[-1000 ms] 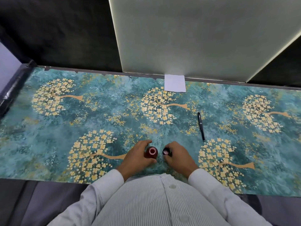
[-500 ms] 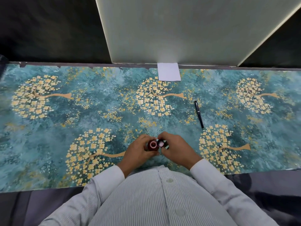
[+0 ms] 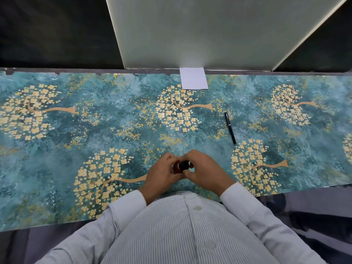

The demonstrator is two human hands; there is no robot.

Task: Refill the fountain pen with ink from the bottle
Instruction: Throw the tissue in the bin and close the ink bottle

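From the head camera, the black cap [image 3: 184,165] now sits over the mouth of the ink bottle [image 3: 175,168], which stood open a second ago. The right hand [image 3: 205,171] has its fingers clamped on the cap and the left hand [image 3: 162,173] wraps the bottle, low on the worktop [image 3: 114,119]. The fountain pen [image 3: 230,130] lies untouched, well apart to the right; the bottle is apparently being closed.

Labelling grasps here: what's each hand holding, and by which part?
Left hand grips the ink bottle around its body; right hand pinches the black cap at its top. The pen lies unheld.
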